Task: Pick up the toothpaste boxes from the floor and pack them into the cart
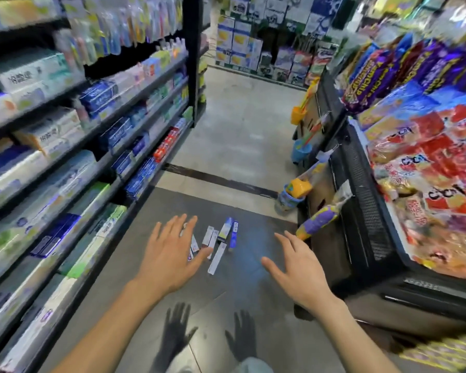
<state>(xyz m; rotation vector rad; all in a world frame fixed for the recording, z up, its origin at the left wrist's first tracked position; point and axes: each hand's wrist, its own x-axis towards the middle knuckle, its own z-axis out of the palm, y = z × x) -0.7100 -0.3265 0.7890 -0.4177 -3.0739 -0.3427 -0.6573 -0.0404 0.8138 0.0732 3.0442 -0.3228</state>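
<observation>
The fingers [184, 224] of the left hand [170, 257] are straight and spread wide, holding nothing; the fingers [285, 242] of the right hand [297, 267] are likewise spread and empty. Both palms face down above the floor [242, 125], apparently poised for a reach. The toothpaste boxes [221, 239] lie scattered flat on the dark floor between the hands: slim cartons, white, pink and blue, some partly hidden behind the left hand. No cart is in view
</observation>
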